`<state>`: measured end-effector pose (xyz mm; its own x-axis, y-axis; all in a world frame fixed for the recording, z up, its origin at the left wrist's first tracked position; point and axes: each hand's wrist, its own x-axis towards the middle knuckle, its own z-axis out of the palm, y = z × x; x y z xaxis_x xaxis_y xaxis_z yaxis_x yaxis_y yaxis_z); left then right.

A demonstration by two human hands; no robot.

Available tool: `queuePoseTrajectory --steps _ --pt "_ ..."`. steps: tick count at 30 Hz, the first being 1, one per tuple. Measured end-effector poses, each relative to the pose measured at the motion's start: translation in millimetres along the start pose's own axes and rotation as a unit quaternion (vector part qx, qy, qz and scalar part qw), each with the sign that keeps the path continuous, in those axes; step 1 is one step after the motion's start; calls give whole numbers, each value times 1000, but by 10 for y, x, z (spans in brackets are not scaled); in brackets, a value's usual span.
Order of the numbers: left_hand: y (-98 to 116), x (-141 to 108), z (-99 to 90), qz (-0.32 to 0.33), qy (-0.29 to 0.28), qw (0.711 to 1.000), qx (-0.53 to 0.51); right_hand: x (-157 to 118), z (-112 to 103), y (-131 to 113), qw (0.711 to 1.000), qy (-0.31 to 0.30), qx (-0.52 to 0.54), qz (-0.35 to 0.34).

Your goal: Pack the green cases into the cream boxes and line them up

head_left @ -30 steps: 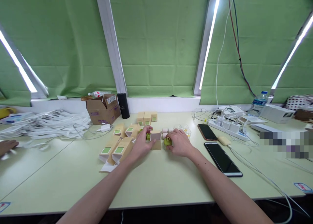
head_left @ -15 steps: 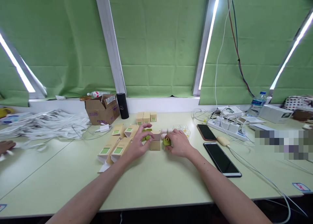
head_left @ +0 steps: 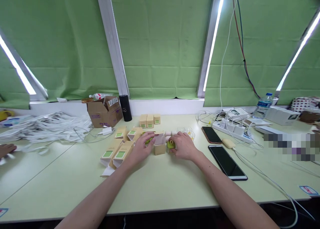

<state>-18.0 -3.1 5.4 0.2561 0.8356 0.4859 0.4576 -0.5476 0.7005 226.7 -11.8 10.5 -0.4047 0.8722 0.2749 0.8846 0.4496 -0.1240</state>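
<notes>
A small open cardboard box point(head_left: 160, 149) stands upright between my hands, its pale inside facing up. My left hand point(head_left: 142, 147) is at its left edge, thumb and fingers curled in on the upper rim. Green round pieces point(head_left: 148, 141) show partly behind those fingers. Just right of the box, my right hand point(head_left: 183, 145) pinches a small jar with a green lid point(head_left: 171, 144); the lid bears a yellowish mark. Pale cylindrical pieces point(head_left: 168, 134) and clear containers point(head_left: 188, 133) lie behind my right hand, partly hidden.
Several green-labelled cardboard boxes point(head_left: 122, 152) lie left of my left arm; more boxes point(head_left: 150, 120) stand behind. A large carton point(head_left: 103, 114) and black cylinder point(head_left: 125, 108) are at the back. Phones point(head_left: 227, 163), cables and a power strip point(head_left: 232, 132) lie right. Another person's hand point(head_left: 7, 150) is far left.
My left hand's fingers have closed in toward the small box's left rim. The box has shifted slightly right and turned a little. My right hand stays on the green-lidded jar.
</notes>
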Motion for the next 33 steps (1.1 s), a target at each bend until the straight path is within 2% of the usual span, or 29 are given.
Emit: queuePoseTrajectory --steps 8,14,17,20,23,25,28,31,33 --pt "35 41 48 14 39 999 -20 -1 1 7 1000 7 -4 -4" --pt "40 71 44 -54 33 997 -49 12 9 16 1000 7 -3 -1" --pt "-8 80 33 -64 28 993 -97 15 11 25 1000 10 -1 1" --pt "-48 79 19 -64 15 988 -139 20 4 54 999 46 26 13" --pt "-52 68 9 -71 -5 984 -164 35 -2 111 987 117 103 44" --pt "-38 59 4 -74 -6 984 -165 52 2 156 965 169 190 62" --pt "-8 45 -2 -73 -9 984 -163 81 16 206 904 237 349 70" --pt "30 30 -10 -72 -17 983 -171 99 28 189 834 263 481 66" --pt "60 20 -12 -72 -25 982 -175 100 36 130 797 263 541 59"
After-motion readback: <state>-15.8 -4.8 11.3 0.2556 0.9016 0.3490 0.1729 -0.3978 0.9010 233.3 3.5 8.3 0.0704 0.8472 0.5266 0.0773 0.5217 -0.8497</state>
